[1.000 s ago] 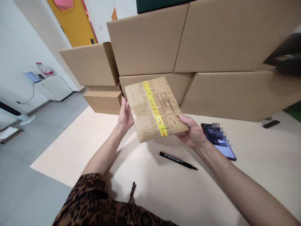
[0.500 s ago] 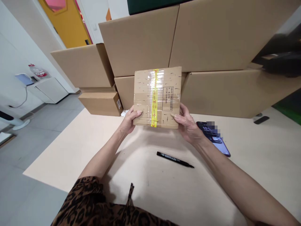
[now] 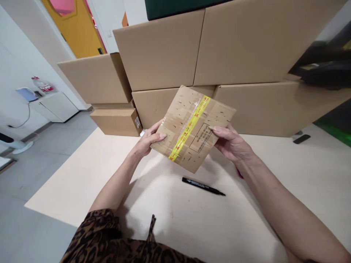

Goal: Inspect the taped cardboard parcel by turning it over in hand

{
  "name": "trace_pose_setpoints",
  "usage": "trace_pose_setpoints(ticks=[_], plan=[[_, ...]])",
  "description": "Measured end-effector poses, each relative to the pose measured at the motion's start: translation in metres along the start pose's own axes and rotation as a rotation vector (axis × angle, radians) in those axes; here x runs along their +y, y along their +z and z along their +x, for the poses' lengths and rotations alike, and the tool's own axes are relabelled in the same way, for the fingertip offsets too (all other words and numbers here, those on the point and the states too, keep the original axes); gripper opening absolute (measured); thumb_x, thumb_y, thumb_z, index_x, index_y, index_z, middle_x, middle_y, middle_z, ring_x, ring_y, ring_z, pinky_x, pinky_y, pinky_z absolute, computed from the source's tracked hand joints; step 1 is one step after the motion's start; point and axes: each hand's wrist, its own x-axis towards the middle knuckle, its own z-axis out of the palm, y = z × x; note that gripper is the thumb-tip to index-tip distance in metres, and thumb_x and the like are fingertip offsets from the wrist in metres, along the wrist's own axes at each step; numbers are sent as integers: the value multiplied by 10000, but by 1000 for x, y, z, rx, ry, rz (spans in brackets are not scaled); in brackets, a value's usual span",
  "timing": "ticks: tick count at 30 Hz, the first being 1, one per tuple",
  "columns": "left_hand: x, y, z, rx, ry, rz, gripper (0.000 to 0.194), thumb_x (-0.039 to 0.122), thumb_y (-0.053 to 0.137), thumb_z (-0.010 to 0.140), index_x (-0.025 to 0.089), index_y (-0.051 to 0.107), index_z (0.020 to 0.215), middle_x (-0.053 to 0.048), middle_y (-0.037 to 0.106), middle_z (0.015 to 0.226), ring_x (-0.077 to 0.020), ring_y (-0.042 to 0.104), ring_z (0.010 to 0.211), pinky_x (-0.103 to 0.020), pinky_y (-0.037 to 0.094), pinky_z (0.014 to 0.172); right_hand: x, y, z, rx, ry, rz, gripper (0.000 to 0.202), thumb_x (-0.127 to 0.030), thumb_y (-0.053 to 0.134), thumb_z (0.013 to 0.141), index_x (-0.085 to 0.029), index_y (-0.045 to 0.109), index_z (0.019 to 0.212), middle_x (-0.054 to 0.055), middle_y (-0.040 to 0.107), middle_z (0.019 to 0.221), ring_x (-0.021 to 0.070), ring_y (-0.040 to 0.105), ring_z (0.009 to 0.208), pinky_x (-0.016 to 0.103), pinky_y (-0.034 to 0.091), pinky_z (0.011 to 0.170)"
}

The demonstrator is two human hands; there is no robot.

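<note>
Presently, above the pale tabletop [image 3: 82,175], a yellow-taped cardboard parcel [image 3: 193,129] is held askew; left hand [image 3: 146,142] and right hand [image 3: 231,142], both partly closed, grip opposite edges, thumbs on its face; black marker pen [image 3: 203,186] lies below.

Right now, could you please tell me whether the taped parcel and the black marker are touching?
Apart. The head view shows bare tabletop between the nearest corner of the taped parcel and the black marker.
</note>
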Motion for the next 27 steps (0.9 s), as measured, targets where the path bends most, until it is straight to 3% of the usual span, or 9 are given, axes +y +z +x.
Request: trace_pose_setpoints(ticks=[3,6,10,13,16,19,22,27], plan=[[-7,-3,3,128,76,-76,936,678,1022,620,311,756,1439,-107,730,1520,-427,549,1569,-489,495,1241,0,7,-1,82,-47,92,559,-420,992,548,-337,708,1023,6,815,1210,398,728,1253,574,676,916],[-18,1,4,232,140,-195,1029,776,991,630,422,650,1534,-69,616,1667,-381,451,1647,-541,476,1244,2,9,0,153,-116,150,444,-431,960,611,-326,705,959,7,815,1134,376,732,1230,570,683,934],[-30,18,-2,117,26,-222,1219,731,1037,584,458,506,1647,-107,517,1762,-414,425,1663,-618,441,1251,7,11,1,179,-199,212,377,-437,933,664,-320,707,942,-2,811,1090,326,738,1182,557,672,989],[-35,32,-6,31,11,-228,1257,566,1071,612,416,443,1690,-128,552,1730,-407,488,1631,-600,436,1281,15,18,-2,190,-196,252,457,-450,986,605,-323,722,956,-17,804,1087,296,725,1169,530,657,1034],[-37,37,-4,63,66,-248,1176,480,1063,625,328,499,1645,-149,631,1649,-399,612,1529,-554,472,1283,19,19,-5,109,-151,199,533,-455,1018,582,-338,716,1005,-13,800,1142,307,699,1236,545,644,1050],[-35,30,1,114,116,-214,1108,477,1051,596,271,563,1568,-151,709,1546,-408,671,1452,-534,531,1241,10,7,-1,25,-124,116,585,-484,1007,628,-371,710,1120,3,779,1317,353,652,1361,609,634,1045],[-29,19,5,140,139,-170,1008,496,1018,603,248,622,1496,-133,770,1442,-410,698,1410,-516,575,1195,-7,-12,7,36,-131,50,651,-594,995,644,-396,706,1193,1,735,1463,391,593,1480,651,594,1113],[-18,11,6,126,125,-121,917,504,967,615,244,683,1448,-106,834,1294,-417,738,1340,-501,615,1131,-21,-21,9,-63,-95,-48,783,-536,1075,532,-373,714,1207,10,787,1389,392,665,1442,620,504,1271]])
